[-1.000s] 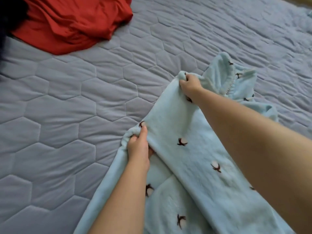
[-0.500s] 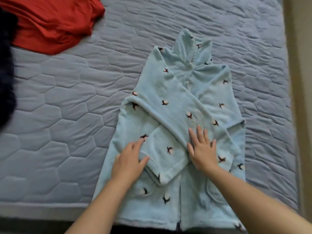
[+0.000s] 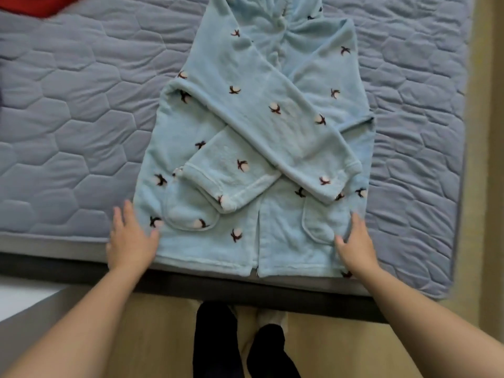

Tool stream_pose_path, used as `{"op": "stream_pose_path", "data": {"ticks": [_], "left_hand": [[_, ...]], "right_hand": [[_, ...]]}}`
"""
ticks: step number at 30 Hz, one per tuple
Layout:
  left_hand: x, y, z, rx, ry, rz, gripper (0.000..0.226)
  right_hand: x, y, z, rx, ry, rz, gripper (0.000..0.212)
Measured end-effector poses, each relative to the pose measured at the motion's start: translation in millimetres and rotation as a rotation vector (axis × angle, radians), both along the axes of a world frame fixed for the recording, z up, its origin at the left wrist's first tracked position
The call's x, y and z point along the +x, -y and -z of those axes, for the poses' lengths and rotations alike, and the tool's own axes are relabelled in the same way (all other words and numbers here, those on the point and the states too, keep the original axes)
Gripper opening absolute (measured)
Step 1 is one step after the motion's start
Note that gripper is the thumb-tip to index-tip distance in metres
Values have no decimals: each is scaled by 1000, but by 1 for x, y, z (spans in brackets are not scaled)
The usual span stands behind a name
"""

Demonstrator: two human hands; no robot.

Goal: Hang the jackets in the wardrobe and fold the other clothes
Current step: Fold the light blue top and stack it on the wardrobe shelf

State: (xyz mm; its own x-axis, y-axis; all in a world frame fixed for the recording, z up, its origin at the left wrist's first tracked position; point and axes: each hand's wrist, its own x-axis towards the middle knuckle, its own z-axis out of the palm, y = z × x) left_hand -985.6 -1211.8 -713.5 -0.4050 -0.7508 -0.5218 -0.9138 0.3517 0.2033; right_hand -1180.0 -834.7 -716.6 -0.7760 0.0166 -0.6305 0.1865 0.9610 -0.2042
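Fleece top (image 3: 275, 241), left hand (image 3: 131, 238) and right hand (image 3: 354, 248) flat against its sides

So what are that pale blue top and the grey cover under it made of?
The pale blue top looks like plush fleece, probably synthetic: matte fuzzy nap, thick rounded folds. The grey cover looks like smooth fabric quilted over padding: stitched hexagons puff between seams, fine wrinkles. Exact fibres cannot be told.

The one camera sits on the person's head and looks almost straight down, from close above, at the near edge of the bed (image 3: 81, 132), where the left hand (image 3: 131, 238) and right hand (image 3: 354, 246) reach, with the floor (image 3: 341, 336) lowest.
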Motion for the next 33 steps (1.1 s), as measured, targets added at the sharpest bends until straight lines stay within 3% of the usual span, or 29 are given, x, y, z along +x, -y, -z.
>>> {"op": "stream_pose_path", "data": {"ticks": [2,4,8,12,15,17,19,33], "left_hand": [[24,3,-4,70,20,-132,75],[38,9,-7,94,18,-118,55],[45,20,-10,321,-79,-257,26],[49,11,-13,684,-389,-785,33],[58,-4,-16,732,-531,-930,36],[67,-8,-19,649,-609,-991,36],[80,-11,-21,597,-661,-1005,34],[253,-99,-146,557,-651,-1106,40]], "right_hand": [[9,-16,-6,-3,82,158,69],[13,-24,-12,-29,114,341,61],[20,-36,-15,-193,215,739,44],[51,-42,-21,-527,241,1155,34],[71,-45,-29,-698,114,1367,22],[80,-47,-35,-730,12,1415,15],[90,-53,-38,-731,-44,1409,24],[262,-147,-152,-722,36,1312,23]]}}
